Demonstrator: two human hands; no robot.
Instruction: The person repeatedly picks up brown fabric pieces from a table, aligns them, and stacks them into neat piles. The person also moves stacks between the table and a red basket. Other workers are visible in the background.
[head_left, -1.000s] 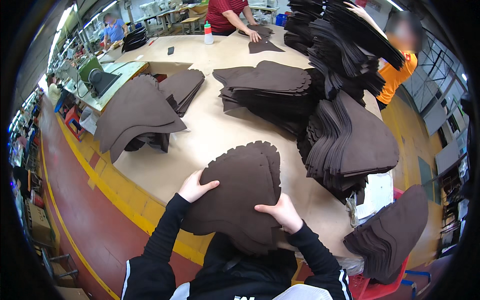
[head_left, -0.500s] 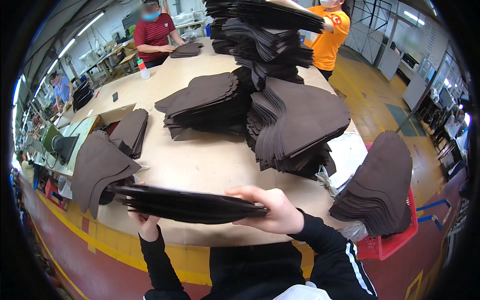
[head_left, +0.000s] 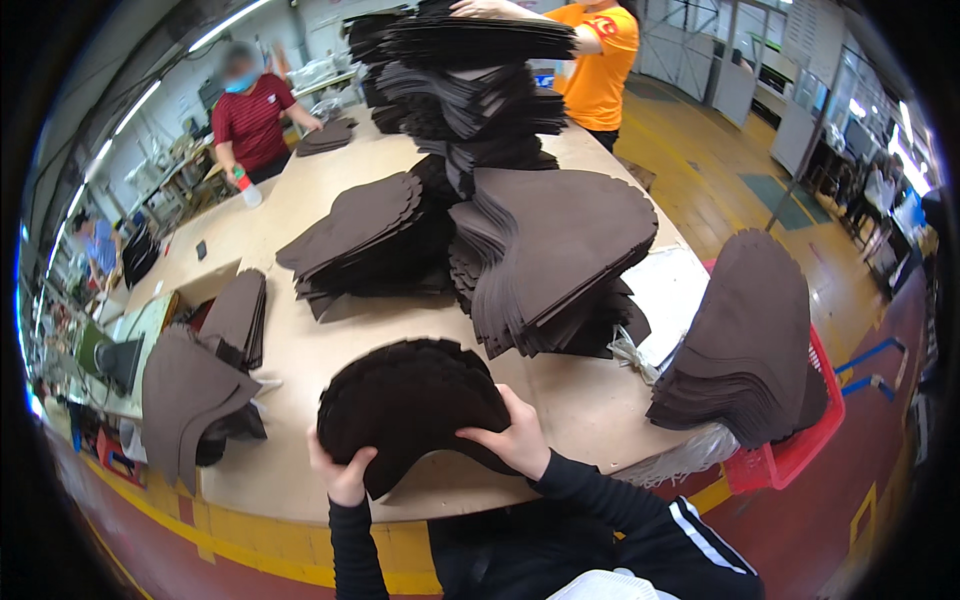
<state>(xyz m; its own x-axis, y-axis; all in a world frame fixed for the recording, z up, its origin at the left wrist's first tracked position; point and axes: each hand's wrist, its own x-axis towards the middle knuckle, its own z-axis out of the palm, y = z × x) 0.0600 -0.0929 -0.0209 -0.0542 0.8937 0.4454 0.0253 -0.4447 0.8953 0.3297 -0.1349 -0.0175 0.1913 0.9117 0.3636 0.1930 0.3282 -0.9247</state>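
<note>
A stack of dark brown, rounded felt-like cut pieces (head_left: 405,405) rests on the near edge of a big tan worktable (head_left: 560,400). My left hand (head_left: 340,478) grips the stack's lower left edge, thumb on top. My right hand (head_left: 512,440) presses on its right side, fingers spread over the top piece. Both forearms wear black sleeves.
Tall piles of the same brown pieces (head_left: 545,255) stand behind, with more piles (head_left: 365,235) to the left and at the table's left end (head_left: 190,390). A red crate (head_left: 790,450) at right carries another pile. A person in red (head_left: 250,115) and one in orange (head_left: 595,60) work at the far side.
The stack, held edge-on and lifted half a second ago, now lies tilted flat on the table edge. My view has swung right, and both hands stay on the stack.
</note>
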